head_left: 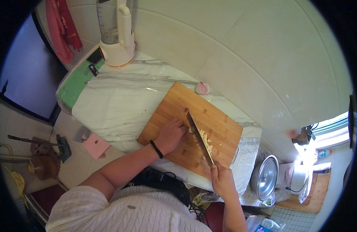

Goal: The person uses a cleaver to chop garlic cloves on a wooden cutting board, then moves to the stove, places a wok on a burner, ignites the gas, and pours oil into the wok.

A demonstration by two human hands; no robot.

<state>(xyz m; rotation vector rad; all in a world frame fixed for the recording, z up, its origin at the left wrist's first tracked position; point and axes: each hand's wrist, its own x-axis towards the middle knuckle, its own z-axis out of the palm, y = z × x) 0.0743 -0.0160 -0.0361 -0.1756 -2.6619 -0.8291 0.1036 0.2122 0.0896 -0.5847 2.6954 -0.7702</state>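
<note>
A wooden cutting board (222, 127) lies at an angle on a marble-patterned table cover (114, 95). My right hand (223, 179) grips the handle of a kitchen knife (199, 136), whose blade rests edge-down or just above the board. Pale chopped pieces, apparently garlic (207, 141), are gathered along the right side of the blade. On its left side, close to the steel, my left hand (172, 136) is on the board with its fingers curled. Whether those fingers pin a piece is hidden. Behind the board's far edge sits a pinkish garlic bulb (202, 88).
A blender (117, 43) stands at the table's far left, near a small dark object (93, 70). Low on the right is a stainless steel basin (267, 178). The tiled wall (239, 55) bounds the table's back. A pink stool (96, 145) is at the left.
</note>
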